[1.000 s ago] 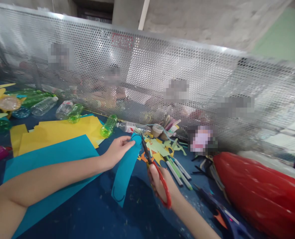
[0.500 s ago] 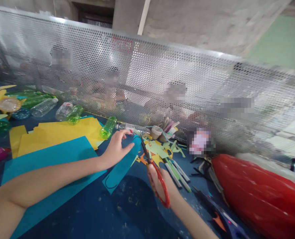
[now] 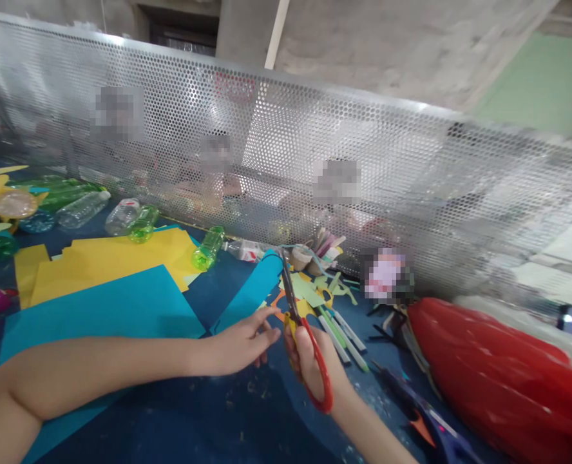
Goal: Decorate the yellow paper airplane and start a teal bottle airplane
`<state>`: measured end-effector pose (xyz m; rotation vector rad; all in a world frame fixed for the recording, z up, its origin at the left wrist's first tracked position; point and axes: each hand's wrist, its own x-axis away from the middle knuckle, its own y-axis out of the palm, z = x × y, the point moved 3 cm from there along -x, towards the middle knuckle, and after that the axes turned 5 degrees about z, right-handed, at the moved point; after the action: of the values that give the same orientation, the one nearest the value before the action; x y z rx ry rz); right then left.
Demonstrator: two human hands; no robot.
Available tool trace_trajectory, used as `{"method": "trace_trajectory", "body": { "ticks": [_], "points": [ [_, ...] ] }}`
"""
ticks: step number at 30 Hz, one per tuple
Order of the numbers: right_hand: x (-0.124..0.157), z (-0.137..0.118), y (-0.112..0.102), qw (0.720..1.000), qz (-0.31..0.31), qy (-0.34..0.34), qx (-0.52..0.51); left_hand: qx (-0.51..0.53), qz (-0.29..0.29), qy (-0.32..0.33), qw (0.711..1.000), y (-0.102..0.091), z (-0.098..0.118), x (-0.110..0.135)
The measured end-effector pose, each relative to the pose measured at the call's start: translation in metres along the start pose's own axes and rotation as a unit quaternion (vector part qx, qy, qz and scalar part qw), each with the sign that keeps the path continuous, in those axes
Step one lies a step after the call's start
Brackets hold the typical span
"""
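Left fingers (image 3: 267, 312) have moved lower, near the long blue paper strip (image 3: 254, 287), loosely spread; right fingers (image 3: 305, 343) clasp metal-bladed scissors (image 3: 293, 304)

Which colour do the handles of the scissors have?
The handles are mostly red, with some yellow; the head view shows this best.

I count one pair of metal scissors with red and yellow handles (image 3: 292, 303) and, just left of the blades, one long blue paper strip (image 3: 250, 290). Farther left of the scissors there's one large blue paper sheet (image 3: 107, 306); the yellow paper sheets (image 3: 112, 264) on that side overlap too much to number. Also left of the scissors: at least three clear plastic bottles (image 3: 83, 209) and at least two bright green plastic bottles (image 3: 209, 248). Right of the scissors, at least three slim white and green pens (image 3: 333, 339) and one glossy red bundle (image 3: 498, 367).
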<state>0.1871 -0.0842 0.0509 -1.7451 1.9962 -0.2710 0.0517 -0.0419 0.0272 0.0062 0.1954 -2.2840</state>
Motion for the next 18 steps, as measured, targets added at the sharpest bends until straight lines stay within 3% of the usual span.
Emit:
{"method": "trace_trajectory", "body": {
  "ticks": [7, 13, 18],
  "points": [
    [0.004, 0.011, 0.014, 0.982, -0.011, 0.073, -0.177, 0.103, 0.085, 0.046, 0.99, -0.013, 0.011, -0.009],
    [0.007, 0.022, 0.022, 0.977, -0.016, 0.1, -0.187, 0.159, 0.11, 0.096, 0.976, -0.021, 0.006, -0.017],
    [0.011, 0.019, 0.026, 0.98, -0.026, 0.088, -0.175, 0.298, 0.101, 0.073, 0.947, -0.023, 0.013, -0.017]
  ]
}}
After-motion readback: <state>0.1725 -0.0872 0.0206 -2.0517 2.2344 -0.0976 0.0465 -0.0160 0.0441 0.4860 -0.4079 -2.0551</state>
